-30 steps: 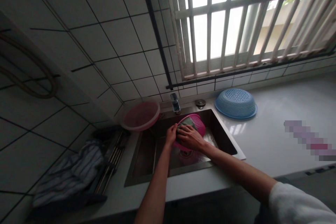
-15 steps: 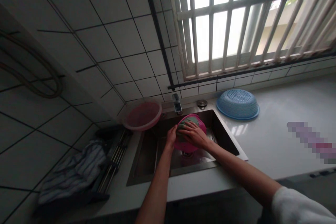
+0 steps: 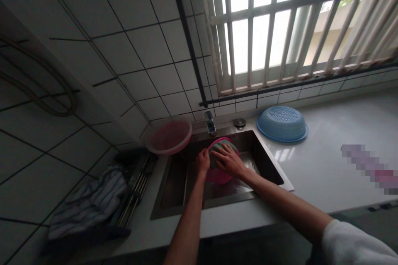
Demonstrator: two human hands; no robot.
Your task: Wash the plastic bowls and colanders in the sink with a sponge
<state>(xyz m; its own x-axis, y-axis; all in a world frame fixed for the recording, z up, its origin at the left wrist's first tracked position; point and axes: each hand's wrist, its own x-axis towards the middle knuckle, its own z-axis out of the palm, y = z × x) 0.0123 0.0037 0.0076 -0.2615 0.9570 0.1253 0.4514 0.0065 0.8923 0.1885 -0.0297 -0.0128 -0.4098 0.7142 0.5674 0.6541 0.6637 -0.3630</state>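
Note:
Over the steel sink (image 3: 270, 165), a pink plastic colander (image 3: 219, 175) is tipped on its side. My left hand (image 3: 202, 160) grips its left rim with fingers closed. My right hand (image 3: 229, 160) presses a grey-green cloth (image 3: 221, 147) against the colander's upper outside, fingers curved over the cloth. The faucet (image 3: 210, 123) stands just behind them.
A pink basin (image 3: 168, 136) sits at the sink's back left corner. A blue colander (image 3: 282, 123) lies upside down on the white counter (image 3: 323, 165) to the right. A striped towel (image 3: 90, 201) lies on a rack (image 3: 133, 192) at left. A barred window (image 3: 295, 25) is behind.
The colander has been turned and tipped, so less of its mesh shows. Both hands stay on it, with the right hand and cloth shifted slightly across its surface.

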